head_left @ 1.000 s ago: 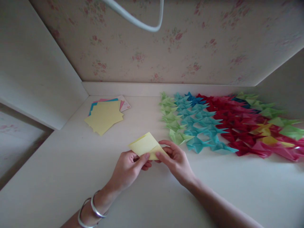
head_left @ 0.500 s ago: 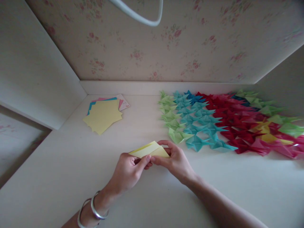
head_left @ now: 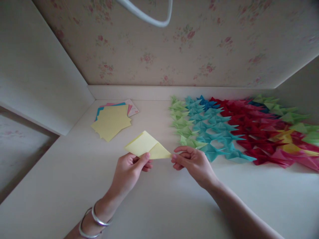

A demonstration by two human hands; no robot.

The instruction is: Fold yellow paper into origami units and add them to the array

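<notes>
Held above the white tabletop is a folded sheet of yellow origami paper [head_left: 146, 144], partly square and partly a triangular flap pointing right. My left hand [head_left: 133, 169] pinches its lower edge, thumb on top and fingers underneath. At the flap's right tip, my right hand [head_left: 193, 162] grips the corner between thumb and index finger. Several folded paper cranes stand in rows just behind my right hand, the nearest a light green crane [head_left: 191, 142] and a teal crane [head_left: 213, 151]. My left fingers hide part of the paper's lower edge.
A stack of yellow square paper [head_left: 111, 122], with blue and pink sheets under it, lies at the back left. Red cranes [head_left: 239, 132] and pink ones fill the right side. A white cable [head_left: 159, 24] hangs before the flowered wall [head_left: 186, 59]. A white panel [head_left: 42, 66] borders the left.
The yellow paper has turned and now shows more of its face. My right hand has slid right to the flap's tip; my left hand has shifted slightly left.
</notes>
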